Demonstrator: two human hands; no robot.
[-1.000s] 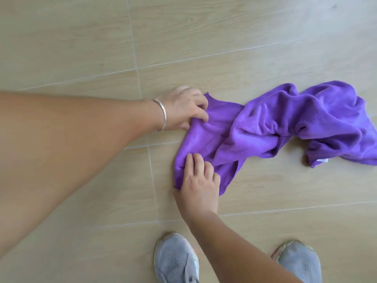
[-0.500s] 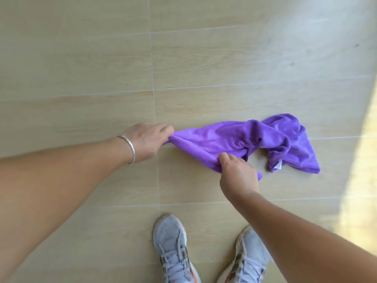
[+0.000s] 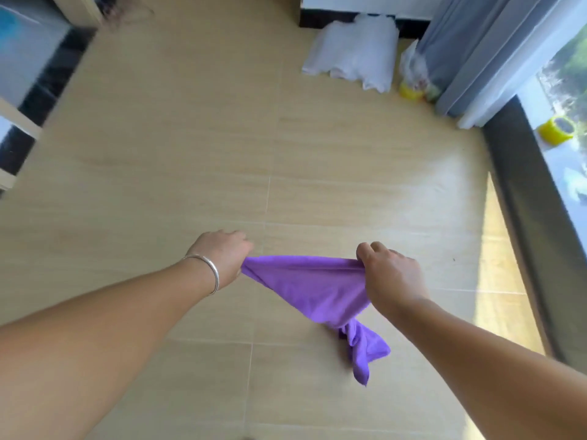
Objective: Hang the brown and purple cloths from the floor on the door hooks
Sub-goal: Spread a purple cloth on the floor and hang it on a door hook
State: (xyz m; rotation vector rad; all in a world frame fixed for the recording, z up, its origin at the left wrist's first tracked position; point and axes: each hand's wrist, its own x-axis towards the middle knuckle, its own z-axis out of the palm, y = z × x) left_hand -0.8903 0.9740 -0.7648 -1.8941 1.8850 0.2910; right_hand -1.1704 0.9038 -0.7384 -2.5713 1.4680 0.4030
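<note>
The purple cloth [image 3: 313, 289] is stretched between my two hands above the tiled floor, its top edge taut and the rest drooping to a twisted tail at lower right. My left hand [image 3: 222, 254], with a silver bangle on the wrist, grips the left corner. My right hand [image 3: 389, 274] grips the right corner. No brown cloth and no door hooks are in view.
A white bag or bundle [image 3: 352, 55] lies on the floor at the far wall, beside clear bags and a yellow tape roll [image 3: 409, 90]. Grey curtains [image 3: 482, 49] hang at right above a dark window sill holding another yellow roll [image 3: 557, 130]. Furniture edges stand at left.
Both hands have lifted the purple cloth off the floor and pulled it taut between them. The view has risen, so the room's far side shows and my shoes have left the frame.
</note>
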